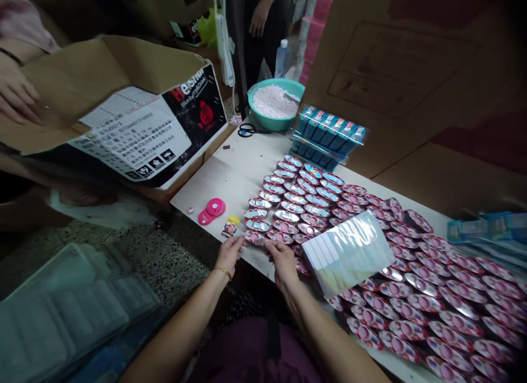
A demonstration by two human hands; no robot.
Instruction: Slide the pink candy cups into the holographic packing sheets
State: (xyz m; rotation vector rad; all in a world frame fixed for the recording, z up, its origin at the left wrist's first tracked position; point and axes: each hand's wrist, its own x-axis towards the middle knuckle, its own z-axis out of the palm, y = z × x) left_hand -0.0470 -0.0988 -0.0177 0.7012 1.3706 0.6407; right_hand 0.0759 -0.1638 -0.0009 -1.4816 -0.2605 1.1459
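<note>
My left hand [230, 255] is closed in a pinch at the left end of a small red-and-pink oval pack [254, 238] by the table's front edge. At its right end, the fingers of my right hand [282, 259] are pinched together too. Many similar oval packs [284, 227] stand in close rows just beyond and to the right. Near my left hand lie a small yellow printed card [230, 226] and a pink plastic piece with a round head [212, 210]. A shiny clear-wrapped flat package [349, 254] rests on the packs to the right of my right hand.
A teal basin [274, 122] of small pale pieces stands at the back, with scissors [251, 131] before it. Blue boxes [327, 133] are stacked beside a large carton [411, 86]. An open carton [164, 136] is at left, near another person's hand [16, 92].
</note>
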